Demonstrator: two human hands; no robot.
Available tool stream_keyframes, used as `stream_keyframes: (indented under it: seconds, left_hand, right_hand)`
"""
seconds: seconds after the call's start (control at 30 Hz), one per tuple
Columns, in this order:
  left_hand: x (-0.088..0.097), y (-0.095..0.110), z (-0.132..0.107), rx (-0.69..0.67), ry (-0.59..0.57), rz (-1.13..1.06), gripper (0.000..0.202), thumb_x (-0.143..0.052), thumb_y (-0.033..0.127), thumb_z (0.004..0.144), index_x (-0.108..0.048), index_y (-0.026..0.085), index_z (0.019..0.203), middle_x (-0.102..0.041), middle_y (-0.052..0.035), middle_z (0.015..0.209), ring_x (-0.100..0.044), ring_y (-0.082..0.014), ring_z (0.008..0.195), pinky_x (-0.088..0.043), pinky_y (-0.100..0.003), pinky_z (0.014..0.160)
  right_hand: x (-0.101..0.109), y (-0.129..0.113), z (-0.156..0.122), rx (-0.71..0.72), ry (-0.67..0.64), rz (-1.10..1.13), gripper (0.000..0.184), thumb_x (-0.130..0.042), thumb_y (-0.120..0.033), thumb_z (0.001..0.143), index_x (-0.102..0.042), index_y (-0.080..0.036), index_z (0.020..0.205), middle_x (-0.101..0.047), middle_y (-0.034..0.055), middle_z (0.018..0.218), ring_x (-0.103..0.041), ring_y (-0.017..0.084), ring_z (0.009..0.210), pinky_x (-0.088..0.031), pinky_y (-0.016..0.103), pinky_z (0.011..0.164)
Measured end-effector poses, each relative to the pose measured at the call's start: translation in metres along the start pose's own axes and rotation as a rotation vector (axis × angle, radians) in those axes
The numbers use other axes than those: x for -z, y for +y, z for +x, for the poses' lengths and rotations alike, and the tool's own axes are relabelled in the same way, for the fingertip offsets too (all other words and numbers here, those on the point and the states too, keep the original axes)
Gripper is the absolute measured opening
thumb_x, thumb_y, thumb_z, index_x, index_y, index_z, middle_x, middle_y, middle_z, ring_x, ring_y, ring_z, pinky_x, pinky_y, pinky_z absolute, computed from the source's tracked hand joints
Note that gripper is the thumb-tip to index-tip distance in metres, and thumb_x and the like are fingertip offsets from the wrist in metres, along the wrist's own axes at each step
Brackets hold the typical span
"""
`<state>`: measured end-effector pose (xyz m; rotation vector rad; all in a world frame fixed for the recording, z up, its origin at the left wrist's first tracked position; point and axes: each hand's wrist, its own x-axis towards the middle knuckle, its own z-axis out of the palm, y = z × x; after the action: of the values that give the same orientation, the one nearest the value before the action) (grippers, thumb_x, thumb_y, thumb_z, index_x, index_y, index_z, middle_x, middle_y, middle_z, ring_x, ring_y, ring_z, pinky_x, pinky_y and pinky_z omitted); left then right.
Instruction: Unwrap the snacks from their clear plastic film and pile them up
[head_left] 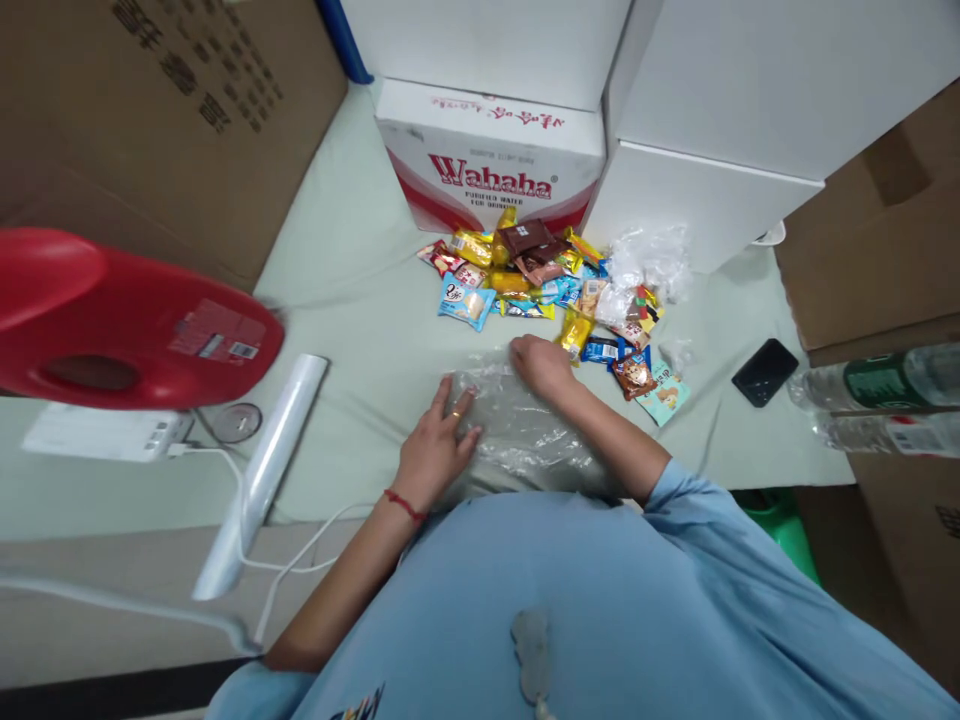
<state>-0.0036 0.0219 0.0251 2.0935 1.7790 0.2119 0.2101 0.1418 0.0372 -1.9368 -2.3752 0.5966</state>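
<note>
A clear plastic bag [517, 425] lies flattened by the near edge of the worktop [360, 290]; wrapped snacks [511, 284] heap beyond it, apparently none inside yet. The left hand [435, 450] rests on it, fingers spread, gripping nothing; the right hand [541, 365] curls at its far side, grasp unclear.

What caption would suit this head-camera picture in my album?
Left hand and right hand on clear plastic, with colorful snack packets heaped beyond.

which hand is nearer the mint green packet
Right: the right hand, at the clear plastic, is left of the mint green packet; the left hand is farther left.
</note>
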Motion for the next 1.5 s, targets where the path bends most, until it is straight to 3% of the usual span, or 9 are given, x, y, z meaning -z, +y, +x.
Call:
stream_keyframes:
  seconds: [0.27, 0.63, 0.87, 0.97, 1.07, 1.13, 1.23, 1.43, 1.5]
  left_hand:
    - [-0.004, -0.010, 0.013, 0.052, 0.108, -0.126, 0.053, -0.043, 0.036, 0.105, -0.051, 0.023, 0.156, -0.050, -0.0094, 0.164, -0.059, -0.0276, 0.142, -0.062, -0.040, 0.101]
    - [-0.005, -0.014, 0.005, 0.112, 0.126, -0.044, 0.045, -0.049, 0.035, 0.101, -0.066, 0.024, 0.141, -0.048, -0.0125, 0.165, -0.067, -0.0339, 0.126, -0.059, -0.048, 0.098]
    - [0.011, 0.003, 0.019, 0.052, 0.293, 0.078, 0.077, -0.068, 0.023, 0.086, -0.046, 0.022, 0.159, -0.025, -0.0189, 0.175, -0.018, -0.0477, 0.160, -0.018, -0.076, 0.121]
    - [0.004, 0.002, 0.045, -0.126, 0.206, -0.022, 0.083, -0.073, 0.029, 0.081, -0.045, 0.022, 0.159, -0.036, -0.0171, 0.171, -0.016, -0.0445, 0.162, -0.007, -0.074, 0.125]
    - [-0.009, -0.003, 0.068, -0.152, 0.196, -0.221, 0.041, -0.067, 0.038, 0.087, -0.073, 0.022, 0.125, -0.071, -0.0138, 0.136, -0.047, -0.0387, 0.147, -0.025, -0.064, 0.125]
    - [-0.015, -0.009, 0.077, -0.088, 0.224, -0.407, 0.027, -0.058, 0.040, 0.094, -0.076, 0.021, 0.096, -0.078, -0.0105, 0.106, -0.068, -0.0290, 0.116, -0.047, -0.048, 0.110]
    - [-0.017, -0.015, 0.077, 0.035, 0.261, -0.624, 0.033, -0.051, 0.044, 0.097, -0.070, 0.019, 0.086, -0.073, -0.0073, 0.088, -0.066, -0.0189, 0.081, -0.055, -0.033, 0.080]
    - [-0.012, 0.003, 0.066, -0.219, 0.231, -0.363, 0.059, -0.065, 0.033, 0.077, -0.061, 0.022, 0.134, -0.055, -0.0147, 0.152, -0.051, -0.0334, 0.140, -0.040, -0.051, 0.116]
    - [-0.013, 0.014, 0.068, -0.261, 0.169, -0.261, 0.057, -0.066, 0.033, 0.078, -0.064, 0.024, 0.134, -0.060, -0.0140, 0.148, -0.048, -0.0358, 0.143, -0.032, -0.055, 0.121]
  right_hand:
    - [0.000, 0.056, 0.013, -0.142, 0.120, 0.476, 0.020, -0.060, -0.029, 0.093, -0.076, -0.017, 0.093, -0.071, 0.0036, 0.082, -0.062, 0.017, 0.075, -0.044, 0.027, 0.073]
    - [0.008, 0.082, 0.005, -0.166, 0.234, 0.580, 0.019, -0.057, -0.031, 0.086, -0.069, -0.016, 0.081, -0.064, 0.0019, 0.070, -0.053, 0.016, 0.065, -0.038, 0.027, 0.065]
    - [0.003, 0.071, 0.000, -0.097, 0.214, 0.494, 0.021, -0.058, -0.033, 0.089, -0.070, -0.016, 0.082, -0.066, 0.0035, 0.073, -0.054, 0.016, 0.068, -0.036, 0.027, 0.065]
    - [0.002, 0.067, 0.000, -0.079, 0.196, 0.489, 0.022, -0.058, -0.033, 0.089, -0.070, -0.017, 0.084, -0.065, 0.0028, 0.072, -0.054, 0.016, 0.068, -0.036, 0.027, 0.066]
    - [0.005, 0.068, -0.001, -0.093, 0.197, 0.488, 0.021, -0.058, -0.032, 0.089, -0.071, -0.017, 0.084, -0.064, 0.0021, 0.072, -0.053, 0.016, 0.067, -0.036, 0.027, 0.067]
    - [0.008, 0.073, -0.003, -0.105, 0.216, 0.489, 0.021, -0.058, -0.033, 0.089, -0.071, -0.017, 0.085, -0.065, 0.0022, 0.073, -0.053, 0.016, 0.067, -0.037, 0.027, 0.068]
    - [0.012, 0.081, -0.007, -0.131, 0.231, 0.509, 0.022, -0.058, -0.034, 0.088, -0.071, -0.016, 0.085, -0.065, 0.0021, 0.074, -0.054, 0.016, 0.068, -0.038, 0.027, 0.067]
    - [0.010, 0.082, -0.007, -0.131, 0.228, 0.534, 0.024, -0.058, -0.037, 0.086, -0.071, -0.017, 0.084, -0.064, 0.0014, 0.071, -0.053, 0.016, 0.067, -0.038, 0.027, 0.066]
    - [0.009, 0.080, -0.005, -0.127, 0.227, 0.528, 0.024, -0.058, -0.037, 0.086, -0.071, -0.016, 0.084, -0.063, 0.0011, 0.070, -0.053, 0.016, 0.067, -0.038, 0.027, 0.066]
